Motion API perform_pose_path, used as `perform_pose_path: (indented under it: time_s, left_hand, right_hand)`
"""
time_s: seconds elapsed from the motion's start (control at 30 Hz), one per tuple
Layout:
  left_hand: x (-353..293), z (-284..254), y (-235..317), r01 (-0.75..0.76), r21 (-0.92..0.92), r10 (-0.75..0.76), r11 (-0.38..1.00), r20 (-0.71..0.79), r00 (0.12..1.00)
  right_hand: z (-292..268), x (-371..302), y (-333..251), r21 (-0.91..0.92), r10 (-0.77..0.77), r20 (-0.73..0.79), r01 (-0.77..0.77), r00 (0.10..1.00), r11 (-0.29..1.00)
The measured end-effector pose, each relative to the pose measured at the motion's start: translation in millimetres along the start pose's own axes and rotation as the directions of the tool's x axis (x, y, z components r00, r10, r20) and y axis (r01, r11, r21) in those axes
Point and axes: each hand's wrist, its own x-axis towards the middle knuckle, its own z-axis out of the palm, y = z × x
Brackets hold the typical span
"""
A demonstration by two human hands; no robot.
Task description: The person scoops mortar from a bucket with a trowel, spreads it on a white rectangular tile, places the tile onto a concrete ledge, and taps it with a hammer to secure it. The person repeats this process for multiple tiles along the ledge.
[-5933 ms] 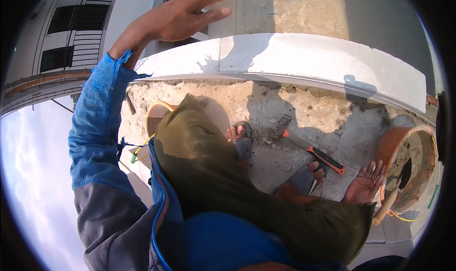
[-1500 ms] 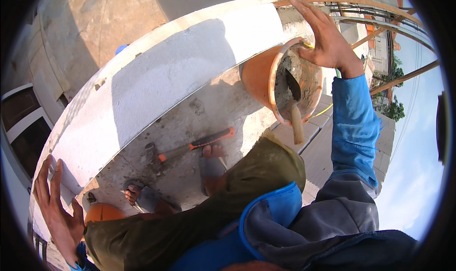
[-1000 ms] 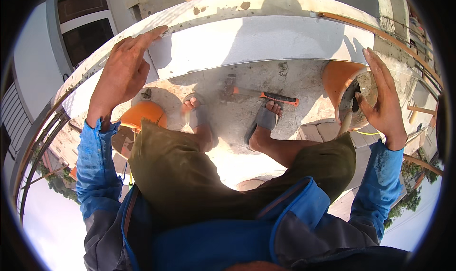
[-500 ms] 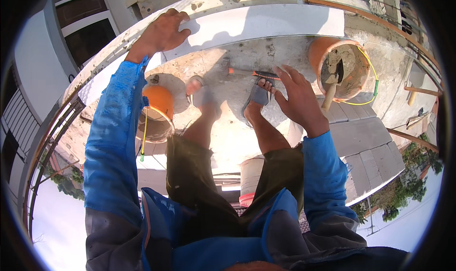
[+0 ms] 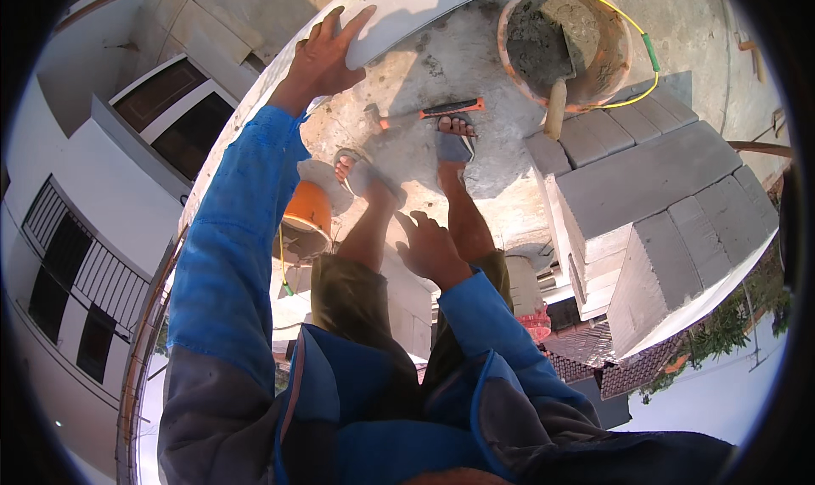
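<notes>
My left hand is spread at the near end of a long white block course, its fingers over the pale surface; whether it presses down I cannot tell. My right hand hangs between my legs, fingers apart and nothing in them. A hammer with an orange and black handle lies on the concrete just beyond my sandalled feet. At the upper right stands a mortar-smeared orange bucket with a yellow handle. Inside leans a trowel, its wooden handle sticking out over the rim.
A second orange bucket stands left of my feet. Grey blocks are stacked at the right, below the mortar bucket. A pale bucket is partly hidden behind my right leg. Beyond the left edge lies a building with a barred balcony.
The view has swung right. My right hand has drawn back from near the hammer to between my legs. My left hand stays by the white course, its fingers now spread wider.
</notes>
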Motion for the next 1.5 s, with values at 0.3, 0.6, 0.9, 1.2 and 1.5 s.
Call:
perform_pose_path:
  time_s: [0.3,0.6,0.9,1.2,1.5]
  left_hand:
    - [37,6,18,-0.033,-0.011,0.033,0.999,-0.068,0.997]
    - [53,-12,26,-0.142,-0.089,0.139,0.986,-0.030,0.990]
    - [51,-15,53,-0.013,0.123,0.014,0.992,-0.005,1.000]
    - [65,-5,58,0.183,0.120,-0.186,0.976,0.017,0.982]
    - [62,-40,50,0.170,0.091,-0.174,0.981,0.047,0.984]
  right_hand:
    - [22,5,3,0.265,0.040,-0.061,-0.022,0.997,0.964]
    - [13,10,8,0.301,0.095,-0.005,-0.089,0.995,0.950]
    - [9,15,4,0.342,0.091,-0.057,-0.066,0.994,0.937]
    - [1,28,-1,0.355,0.093,-0.118,-0.046,0.989,0.934]
    - [2,32,-29,0.460,0.185,-0.162,-0.092,0.969,0.883]
